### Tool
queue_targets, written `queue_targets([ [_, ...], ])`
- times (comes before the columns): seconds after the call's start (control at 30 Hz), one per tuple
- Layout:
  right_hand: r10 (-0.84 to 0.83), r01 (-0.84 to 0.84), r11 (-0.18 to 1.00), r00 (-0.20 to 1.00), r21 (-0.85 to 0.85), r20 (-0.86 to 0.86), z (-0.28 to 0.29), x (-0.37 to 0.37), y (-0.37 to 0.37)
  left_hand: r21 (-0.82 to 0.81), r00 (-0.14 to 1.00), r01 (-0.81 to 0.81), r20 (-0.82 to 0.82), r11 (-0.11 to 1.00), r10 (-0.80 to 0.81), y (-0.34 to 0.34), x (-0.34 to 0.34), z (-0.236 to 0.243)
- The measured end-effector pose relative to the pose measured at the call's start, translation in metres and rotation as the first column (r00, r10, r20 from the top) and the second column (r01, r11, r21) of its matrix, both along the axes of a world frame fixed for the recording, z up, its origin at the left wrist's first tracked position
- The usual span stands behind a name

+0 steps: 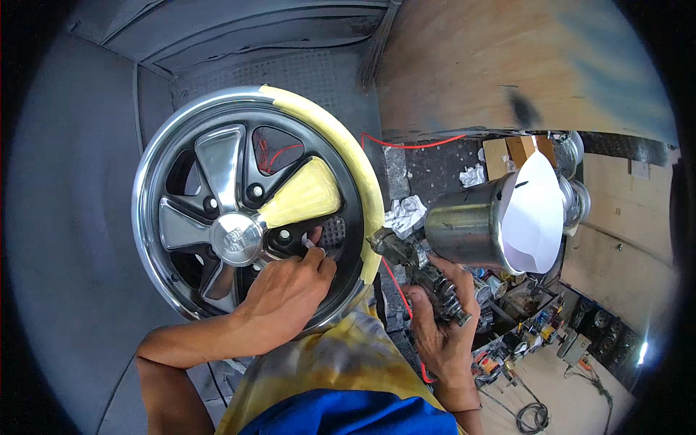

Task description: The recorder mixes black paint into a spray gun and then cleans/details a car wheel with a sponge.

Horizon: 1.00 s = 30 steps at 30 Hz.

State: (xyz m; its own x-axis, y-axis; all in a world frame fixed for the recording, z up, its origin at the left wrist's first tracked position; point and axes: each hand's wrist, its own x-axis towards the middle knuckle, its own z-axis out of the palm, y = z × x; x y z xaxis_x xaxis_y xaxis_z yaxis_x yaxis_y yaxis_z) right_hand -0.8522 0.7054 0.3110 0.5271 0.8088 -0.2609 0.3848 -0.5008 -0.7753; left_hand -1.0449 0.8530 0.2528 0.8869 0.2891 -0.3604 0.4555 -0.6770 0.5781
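Observation:
A car wheel rim (pixel 141 210) with polished spokes and black recesses stands in front of me. Yellow masking tape (pixel 355 145) covers the right part of its outer lip, and one spoke (pixel 308 192) is wrapped in the same yellow. At the lower right opening of the wheel, my left hand (pixel 293 279) pinches a small white piece of paper or cloth (pixel 309 241) against the black area by a lug hole. My right hand (pixel 446 319) grips a spray gun (pixel 395 250), tilted sideways beside the wheel. Its metal cup (pixel 460 221) has white paper (pixel 533 217) over the end.
A red hose (pixel 413 145) runs behind the wheel and down between it and the gun. Crumpled white paper (pixel 406 215) lies on the dark floor. Tools and cans fill a cluttered box (pixel 522 319) at lower right. A wooden panel (pixel 507 72) stands at upper right.

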Motion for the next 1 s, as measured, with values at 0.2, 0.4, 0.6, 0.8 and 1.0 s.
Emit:
queue_targets([
  [0.2,0.026,-0.026,1.0,0.999,-0.001,0.024,0.0005,0.0002,0.0036,-0.004,1.0,0.006,0.002,1.0,-0.006,0.0008,-0.0009,-0.0017],
  [0.4,0.014,-0.014,1.0,1.0,0.018,0.004,-0.0029,0.0023,0.0065,0.013,0.999,0.033,0.013,0.999,-0.033,0.0017,-0.0008,-0.0025],
  [0.6,-0.061,0.062,0.998,0.996,0.017,-0.066,-0.0028,0.002,0.006,0.019,0.999,0.026,0.02,0.999,-0.026,0.0011,-0.0002,-0.0012],
  [0.8,-0.006,0.007,0.999,1.0,0.032,-0.011,-0.0007,0.0018,0.0046,0.018,1.0,0.023,0.015,1.0,-0.024,0.0009,-0.0012,-0.0014],
  [1.0,0.005,-0.005,1.0,1.0,-0.013,-0.017,0.0031,0.0006,-0.0002,0.019,1.0,0.018,0.001,1.0,-0.018,0.0007,-0.0003,-0.0023],
])
